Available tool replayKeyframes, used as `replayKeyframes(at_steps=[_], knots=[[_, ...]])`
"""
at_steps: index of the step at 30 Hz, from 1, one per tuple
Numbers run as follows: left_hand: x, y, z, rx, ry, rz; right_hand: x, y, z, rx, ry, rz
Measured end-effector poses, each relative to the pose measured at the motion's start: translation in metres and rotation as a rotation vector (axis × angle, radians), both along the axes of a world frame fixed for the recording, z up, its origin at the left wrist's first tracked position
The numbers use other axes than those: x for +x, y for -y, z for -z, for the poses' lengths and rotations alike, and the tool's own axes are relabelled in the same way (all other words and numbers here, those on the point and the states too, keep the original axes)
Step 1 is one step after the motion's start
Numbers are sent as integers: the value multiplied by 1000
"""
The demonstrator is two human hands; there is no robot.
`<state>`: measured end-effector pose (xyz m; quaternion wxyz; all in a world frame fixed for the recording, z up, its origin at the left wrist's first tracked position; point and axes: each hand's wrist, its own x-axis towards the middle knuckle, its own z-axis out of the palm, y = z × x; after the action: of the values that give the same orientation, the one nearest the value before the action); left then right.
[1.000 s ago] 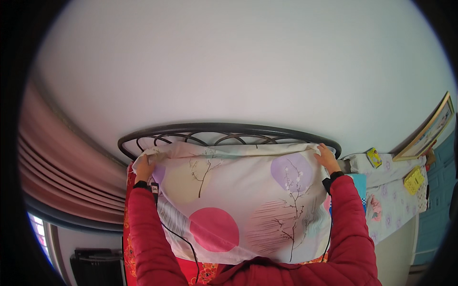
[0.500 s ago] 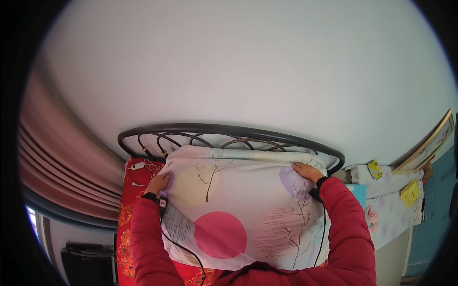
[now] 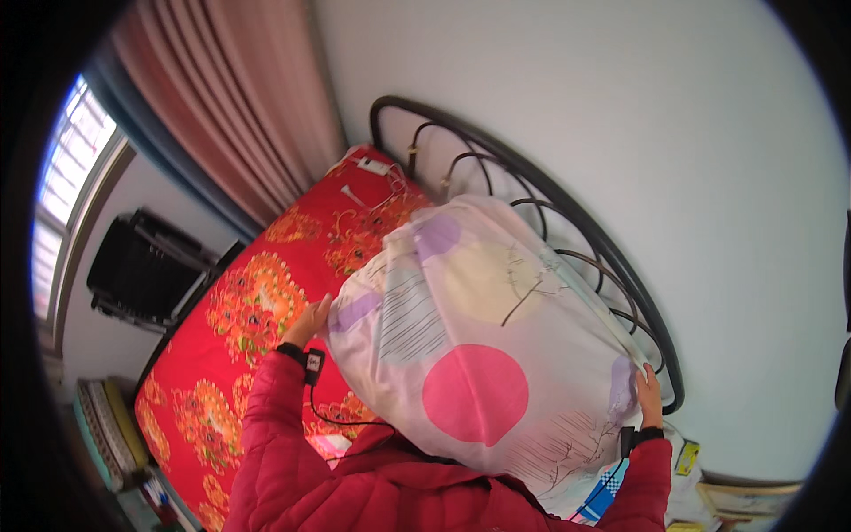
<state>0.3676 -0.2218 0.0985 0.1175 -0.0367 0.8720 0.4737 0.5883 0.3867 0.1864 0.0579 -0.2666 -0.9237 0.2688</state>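
A bulky folded quilt (image 3: 403, 346) lies before me, white with pink, yellow and purple circles and thin branch prints. At its left edge my left hand (image 3: 308, 323) is closed on the fabric, thumb and fingertips partly hidden by the cloth. My right hand (image 3: 650, 397) grips the opposite edge, close to the headboard's right end. Creases run across the quilt between both hands. Beneath it is a red flowered bedspread (image 3: 257, 301).
A black metal headboard (image 3: 567, 199) curves along the wall beside the quilt. A white power strip (image 3: 373, 166) with cords rests on the bedspread's far corner. Pink curtains (image 3: 222, 97), a black folding chair (image 3: 146, 270) and stacked folded cloths (image 3: 111, 430) stand to the left.
My view has turned left, showing more of the red bedspread, the chair and the window. The quilt's left side has been drawn toward me, off the headboard, and bunched up; both hands keep their grip.
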Motion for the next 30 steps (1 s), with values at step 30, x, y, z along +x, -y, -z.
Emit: replayKeyframes(at_steps=[30], knots=[[23, 90, 142, -230, -60, -356, -7, 89, -4, 220, -48, -162]])
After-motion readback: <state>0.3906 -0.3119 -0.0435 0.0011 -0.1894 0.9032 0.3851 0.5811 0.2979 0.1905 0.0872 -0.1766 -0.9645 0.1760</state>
